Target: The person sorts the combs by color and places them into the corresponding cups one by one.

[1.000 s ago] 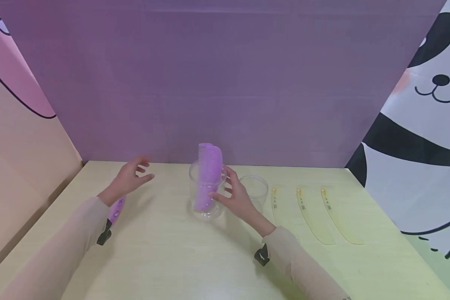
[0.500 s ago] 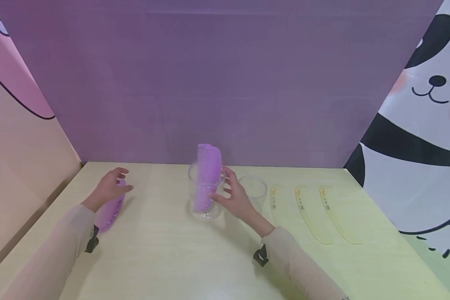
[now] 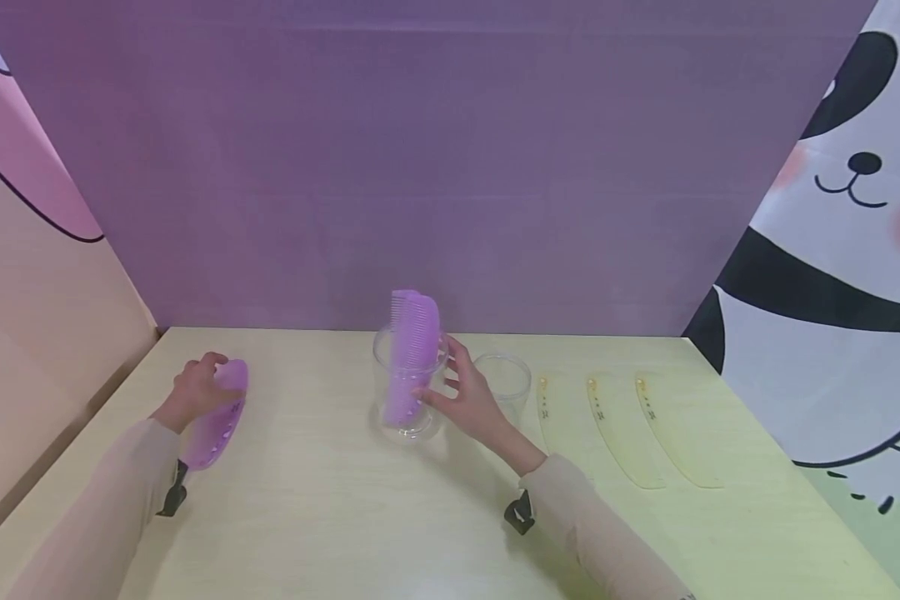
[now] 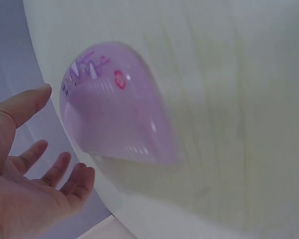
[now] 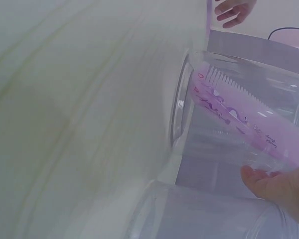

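The left hand (image 3: 195, 387) is down at the left side of the pale table (image 3: 330, 517), lying over the far end of a purple comb (image 3: 213, 421) that rests flat on the tabletop. From the head view the fingers look curled over the comb's end; the left wrist view shows them loose and spread beside the comb (image 4: 114, 107) (not closed round it), so I cannot tell whether the hand actually has hold of it.

The right hand (image 3: 465, 396) is at the middle of the table, fingers and thumb curved against the right side of a clear cup (image 3: 408, 387). That cup stands upright, and two purple combs (image 3: 412, 342) stand in it, leaning a little, teeth to the left, tops poking above the rim. In the right wrist view a fingertip (image 5: 269, 181) presses on the cup wall with a comb (image 5: 239, 117) visible through it.

Just right of the hand stands a second clear cup (image 3: 504, 383). Farther right, three yellow combs (image 3: 622, 425) lie side by side on the table, apart from each other.
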`<state>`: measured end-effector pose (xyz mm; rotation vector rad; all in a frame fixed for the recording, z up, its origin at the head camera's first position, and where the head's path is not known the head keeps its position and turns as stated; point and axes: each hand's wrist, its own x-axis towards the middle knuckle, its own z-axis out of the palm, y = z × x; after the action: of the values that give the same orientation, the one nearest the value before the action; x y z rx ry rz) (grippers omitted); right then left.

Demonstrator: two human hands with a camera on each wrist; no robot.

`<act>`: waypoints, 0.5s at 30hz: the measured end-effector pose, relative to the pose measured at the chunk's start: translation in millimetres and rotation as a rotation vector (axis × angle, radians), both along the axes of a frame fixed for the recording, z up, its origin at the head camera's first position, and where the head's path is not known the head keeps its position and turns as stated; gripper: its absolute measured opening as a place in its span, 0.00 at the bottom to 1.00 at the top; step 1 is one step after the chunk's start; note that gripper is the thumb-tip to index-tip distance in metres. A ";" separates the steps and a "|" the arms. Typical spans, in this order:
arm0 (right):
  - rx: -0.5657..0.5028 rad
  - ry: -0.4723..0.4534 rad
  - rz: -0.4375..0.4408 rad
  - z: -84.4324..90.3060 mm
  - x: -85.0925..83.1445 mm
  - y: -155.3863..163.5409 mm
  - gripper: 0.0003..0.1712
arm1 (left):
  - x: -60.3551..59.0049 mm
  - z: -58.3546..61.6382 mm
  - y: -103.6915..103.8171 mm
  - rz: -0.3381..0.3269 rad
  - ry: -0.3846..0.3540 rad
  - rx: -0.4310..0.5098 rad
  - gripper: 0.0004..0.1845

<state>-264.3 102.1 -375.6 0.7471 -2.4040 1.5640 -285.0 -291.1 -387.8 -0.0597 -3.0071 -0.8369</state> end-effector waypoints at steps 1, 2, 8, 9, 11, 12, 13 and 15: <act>0.000 0.000 0.000 0.1 0.1 0.1 0.47 | 0.8 0.3 0.2 0.002 -0.009 -0.001 0.36; -0.001 -0.002 0.000 0.3 0.3 0.1 0.47 | 1.4 0.4 0.3 0.004 -0.018 -0.003 0.36; -0.005 -0.005 0.000 0.4 0.5 0.1 0.47 | 1.8 -2.6 -1.8 0.007 -0.035 -0.017 0.37; -0.005 -0.003 -0.002 0.5 0.7 0.2 0.47 | 1.5 -3.4 -2.4 0.004 -0.033 -0.014 0.37; -0.006 -0.001 -0.002 0.9 1.4 0.0 0.47 | 0.8 -5.2 -3.6 0.001 -0.027 -0.001 0.37; -0.008 0.001 -0.002 1.1 1.7 -0.1 0.47 | 0.4 -6.1 -4.2 -0.001 -0.022 0.006 0.37; -0.010 -0.002 -0.002 1.4 2.1 -0.1 0.47 | 0.0 -6.9 -4.4 -0.003 -0.015 0.010 0.37; -0.012 -0.001 -0.001 1.5 2.3 -0.2 0.47 | -0.8 -8.2 -5.2 -0.006 -0.004 0.019 0.37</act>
<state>-262.0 101.9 -374.1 0.7427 -2.3934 1.5771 -285.8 -296.2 -396.0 -0.0674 -3.0036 -0.8667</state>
